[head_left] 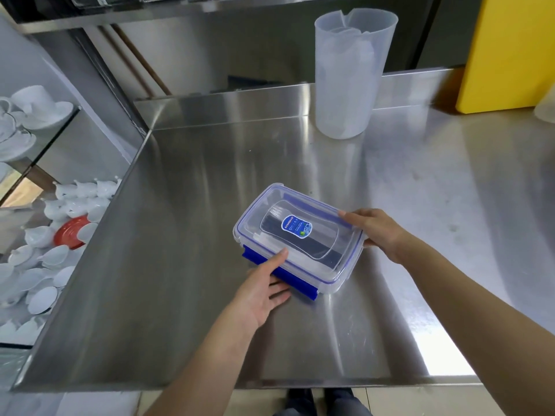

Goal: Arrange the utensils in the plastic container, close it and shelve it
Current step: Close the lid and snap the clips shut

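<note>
Mid-counter [390,205], lidded box [300,238] with dark utensils [288,235] inside. Left hand [267,289] loosely cupping the blue near clip [282,276], right hand [375,232] gripping the far edge. Best pressed flat while snapping each clip, then lifted level.

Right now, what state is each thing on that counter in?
Container: flat on the counter, lid on, dark utensils inside.
Blue latch: sticking out, looks unfastened.
Left hand: at the latch side.
Right hand: steadying the far edge.
Pitcher: upright, uncovered.
</note>
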A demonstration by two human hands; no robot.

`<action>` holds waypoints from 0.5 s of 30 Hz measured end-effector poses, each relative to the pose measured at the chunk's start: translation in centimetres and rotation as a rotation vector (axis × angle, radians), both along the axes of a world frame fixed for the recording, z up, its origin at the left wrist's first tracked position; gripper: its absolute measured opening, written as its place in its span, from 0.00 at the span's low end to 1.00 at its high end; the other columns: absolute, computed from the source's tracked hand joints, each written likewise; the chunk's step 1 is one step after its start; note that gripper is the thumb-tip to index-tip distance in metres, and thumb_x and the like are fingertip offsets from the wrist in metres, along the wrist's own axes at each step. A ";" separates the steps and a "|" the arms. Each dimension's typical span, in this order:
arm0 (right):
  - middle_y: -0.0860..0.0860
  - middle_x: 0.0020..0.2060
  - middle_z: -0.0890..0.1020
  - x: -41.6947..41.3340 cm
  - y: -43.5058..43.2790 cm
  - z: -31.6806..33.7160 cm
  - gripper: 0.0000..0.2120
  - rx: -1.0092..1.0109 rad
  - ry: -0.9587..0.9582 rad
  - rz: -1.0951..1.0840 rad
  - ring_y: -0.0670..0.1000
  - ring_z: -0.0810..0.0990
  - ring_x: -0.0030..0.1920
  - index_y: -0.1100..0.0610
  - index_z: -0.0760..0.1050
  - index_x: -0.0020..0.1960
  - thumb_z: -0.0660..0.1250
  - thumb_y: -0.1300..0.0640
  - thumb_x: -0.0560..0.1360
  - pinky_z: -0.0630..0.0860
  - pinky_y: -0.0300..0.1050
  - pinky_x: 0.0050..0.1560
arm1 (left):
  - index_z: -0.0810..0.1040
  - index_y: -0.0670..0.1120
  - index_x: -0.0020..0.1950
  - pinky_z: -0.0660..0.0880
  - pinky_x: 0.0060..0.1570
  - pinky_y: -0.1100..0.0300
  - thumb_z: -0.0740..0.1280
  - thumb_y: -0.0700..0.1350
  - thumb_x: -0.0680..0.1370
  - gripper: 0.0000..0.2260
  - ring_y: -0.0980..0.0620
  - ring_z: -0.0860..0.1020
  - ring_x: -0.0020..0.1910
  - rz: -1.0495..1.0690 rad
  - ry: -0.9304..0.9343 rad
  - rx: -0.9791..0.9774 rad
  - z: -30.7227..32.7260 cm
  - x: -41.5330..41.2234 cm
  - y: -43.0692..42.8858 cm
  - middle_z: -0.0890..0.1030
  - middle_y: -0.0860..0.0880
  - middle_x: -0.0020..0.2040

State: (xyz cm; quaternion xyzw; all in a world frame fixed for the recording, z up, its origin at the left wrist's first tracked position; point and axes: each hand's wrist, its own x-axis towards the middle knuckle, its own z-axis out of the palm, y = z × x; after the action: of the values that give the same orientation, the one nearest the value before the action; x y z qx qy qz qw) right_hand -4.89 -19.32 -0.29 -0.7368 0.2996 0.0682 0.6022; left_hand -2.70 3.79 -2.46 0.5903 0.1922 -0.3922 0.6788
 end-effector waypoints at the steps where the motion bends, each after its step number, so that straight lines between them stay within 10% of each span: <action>1: 0.52 0.38 0.79 -0.1 0.2 -0.1 0.18 0.002 -0.003 -0.006 0.49 0.78 0.36 0.62 0.76 0.56 0.66 0.48 0.76 0.76 0.39 0.32 | 0.74 0.48 0.53 0.75 0.51 0.52 0.73 0.50 0.71 0.15 0.47 0.80 0.48 0.030 -0.040 0.021 0.0 0.2 0.0 0.81 0.45 0.50; 9: 0.54 0.39 0.77 -2.3 2.6 -1.0 0.26 0.088 0.085 0.092 0.50 0.73 0.33 0.55 0.66 0.61 0.70 0.44 0.71 0.70 0.41 0.31 | 0.80 0.39 0.47 0.78 0.46 0.52 0.70 0.49 0.74 0.12 0.45 0.82 0.45 0.165 -0.323 0.230 1.4 4.1 0.7 0.84 0.44 0.46; 15: 0.56 0.56 0.81 -2.2 3.2 -1.6 0.27 0.248 -0.001 0.099 0.54 0.82 0.50 0.61 0.68 0.66 0.69 0.48 0.73 0.80 0.50 0.53 | 0.82 0.45 0.52 0.78 0.48 0.52 0.70 0.54 0.72 0.15 0.46 0.82 0.47 0.004 -0.186 0.170 0.4 3.6 1.7 0.85 0.46 0.48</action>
State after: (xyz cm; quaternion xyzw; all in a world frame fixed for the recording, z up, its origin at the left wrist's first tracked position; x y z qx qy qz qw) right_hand -7.05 -16.13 -1.87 -0.6706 0.2519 0.1337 0.6848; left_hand 0.93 5.46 -2.02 0.6794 0.1620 -0.3166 0.6418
